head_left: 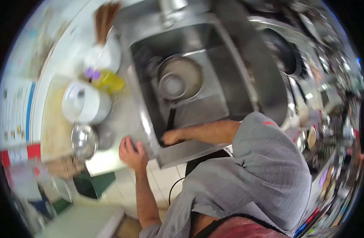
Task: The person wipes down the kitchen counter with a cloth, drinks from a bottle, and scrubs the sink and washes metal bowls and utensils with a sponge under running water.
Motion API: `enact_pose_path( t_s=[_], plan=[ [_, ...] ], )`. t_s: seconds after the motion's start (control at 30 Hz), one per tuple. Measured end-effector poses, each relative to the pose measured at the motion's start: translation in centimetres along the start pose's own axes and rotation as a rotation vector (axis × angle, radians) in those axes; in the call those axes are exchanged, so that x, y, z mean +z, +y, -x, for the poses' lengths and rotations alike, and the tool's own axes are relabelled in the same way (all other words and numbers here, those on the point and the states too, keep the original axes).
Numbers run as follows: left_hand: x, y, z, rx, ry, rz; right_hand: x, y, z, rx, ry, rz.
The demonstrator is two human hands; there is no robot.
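In the sink (233,79), my right hand (173,137) is closed round a long black handle (171,118). The handle points at a small round metal pan (173,85), though blur hides the joint between them. That pan lies over a wider round vessel (192,73) with a pale inside, low in the basin. My left hand (133,154) rests on the counter edge left of the sink, fingers stretched out and holding nothing. Nearest to it is a shiny steel bowl (84,141).
A white rounded container (85,102), a yellow bottle with a purple top (108,82) and a brush (105,22) in a white holder stand left of the sink. The faucet (173,10) rises at the far rim. A dark pan (279,51) lies to the right.
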State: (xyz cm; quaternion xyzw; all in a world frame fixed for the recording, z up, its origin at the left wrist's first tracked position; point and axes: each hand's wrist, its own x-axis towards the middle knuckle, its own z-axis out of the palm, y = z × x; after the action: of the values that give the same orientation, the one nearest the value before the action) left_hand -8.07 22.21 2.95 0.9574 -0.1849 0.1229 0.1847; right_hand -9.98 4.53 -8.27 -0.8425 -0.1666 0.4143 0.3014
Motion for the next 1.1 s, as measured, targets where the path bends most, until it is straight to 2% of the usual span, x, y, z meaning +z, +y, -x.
enact_pose_path(
  t_s=[0.03, 0.07, 0.1, 0.13, 0.17, 0.23, 0.3, 0.33, 0.4, 0.43, 0.47, 0.5, 0.57, 0.6, 0.67, 0.73, 0.77, 0.83, 0.9, 0.97, 1.03, 1.1],
  plan=[
    [0.2, -0.2, 0.2, 0.022, 0.009, 0.000, -0.9, -1.0, 3.3, 0.026, 0.079, -0.216],
    [0.3, -0.3, 0.5, 0.054, 0.030, -0.014, -1.7, -0.9, 6.5, 0.141, 0.042, -0.441],
    [1.1, -0.8, 1.0, 0.080, 0.095, -0.040, -2.1, -0.2, 10.9, 0.047, 0.198, -0.429],
    [1.5, -1.9, 1.3, 0.141, 0.080, -0.020, -1.3, 3.2, 14.2, 0.146, 0.292, -0.328],
    [1.1, -1.3, 1.8, 0.092, 0.058, -0.144, 0.5, 7.3, 16.5, 0.241, 0.362, -0.237],
    [1.6, -1.7, 1.7, 0.171, 0.073, -0.161, 2.3, 11.3, 22.9, 0.539, 0.278, -0.223],
    [1.4, -1.8, 1.8, 0.196, 0.077, -0.228, 2.5, 11.5, 25.9, 0.654, 0.227, -0.183],
    [1.2, -1.5, 1.9, 0.195, 0.065, -0.226, 1.6, 9.8, 25.5, 0.643, 0.219, -0.142],
    [1.2, -2.0, 2.1, 0.205, 0.087, -0.218, -1.6, 1.6, 21.7, 0.451, 0.283, -0.069],
    [1.4, -2.0, 2.1, 0.225, 0.104, -0.226, -1.8, -1.4, 18.0, 0.358, 0.331, -0.086],
    [1.4, -2.2, 2.2, 0.222, 0.083, -0.226, -0.5, -1.9, 11.5, 0.300, 0.450, -0.242],
    [1.3, -2.0, 2.5, 0.221, 0.086, -0.224, -1.1, -2.3, 4.5, 0.132, 0.283, -0.253],
    [0.7, -2.1, 2.4, 0.239, 0.047, -0.222, -2.0, -3.3, 7.7, 0.147, 0.306, -0.196],
    [1.6, -3.0, 2.3, 0.240, 0.020, -0.213, -1.8, -3.3, 10.2, 0.163, 0.330, -0.170],
    [0.6, -1.8, 2.3, 0.165, -0.058, -0.201, -0.9, 2.3, 17.0, 0.323, 0.386, -0.311],
    [2.4, -3.2, 2.1, 0.200, -0.003, -0.201, 1.2, 9.9, 20.2, 0.499, 0.256, -0.268],
    [1.4, -2.3, 1.7, 0.188, -0.019, -0.183, 1.8, 13.0, 20.5, 0.567, 0.163, -0.226],
    [1.4, -1.9, 1.4, 0.167, -0.019, -0.161, 2.3, 16.0, 17.3, 0.591, 0.006, -0.168],
    [1.3, -1.5, 1.3, 0.130, -0.030, -0.139, 2.5, 15.7, 10.2, 0.458, -0.106, -0.166],
    [1.3, -1.4, 1.2, 0.086, -0.057, -0.166, 2.8, 13.3, 3.0, 0.230, -0.190, -0.236],
    [1.1, -1.5, 0.8, 0.104, -0.097, -0.148, 1.4, 9.6, 0.2, 0.063, -0.135, -0.415],
    [0.6, -1.2, 0.4, 0.033, -0.164, -0.150, 0.1, 8.5, 2.9, 0.248, -0.235, -0.500]
  ],
)
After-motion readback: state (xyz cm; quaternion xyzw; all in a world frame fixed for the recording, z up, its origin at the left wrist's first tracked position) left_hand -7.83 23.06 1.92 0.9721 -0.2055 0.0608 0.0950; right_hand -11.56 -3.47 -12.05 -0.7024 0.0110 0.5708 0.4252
